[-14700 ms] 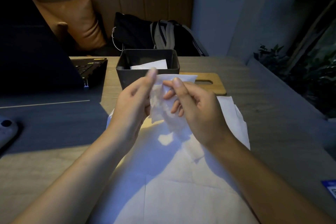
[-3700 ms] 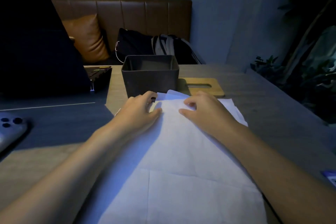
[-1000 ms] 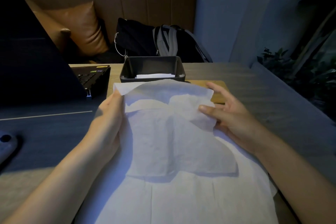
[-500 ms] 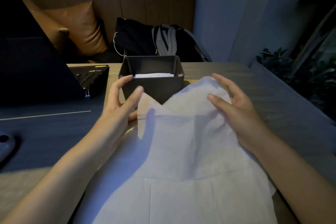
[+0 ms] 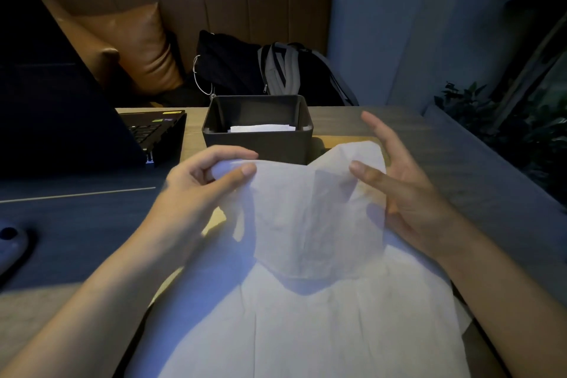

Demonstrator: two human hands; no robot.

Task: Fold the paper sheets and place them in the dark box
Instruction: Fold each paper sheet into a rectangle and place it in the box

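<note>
A thin white paper sheet [image 5: 306, 212] hangs lifted above the table between both hands, folded roughly in half. My left hand [image 5: 199, 190] pinches its upper left corner between thumb and fingers. My right hand [image 5: 399, 187] holds the upper right edge, thumb in front, fingers spread behind it. Under the sheet lies a stack of white sheets [image 5: 306, 331] flat on the table. The dark box [image 5: 257, 141] stands just beyond the hands, with a folded white sheet [image 5: 260, 128] inside.
An open laptop [image 5: 61, 107] stands at the left. A wooden board [image 5: 334, 141] lies right of the box. A phone [image 5: 12, 242] rests at the left edge. A brown sofa with a cushion and bags sits behind the table.
Since half a second ago my left hand has taken hold of the sheet's left corner and both hands have raised the folded sheet off the stack.
</note>
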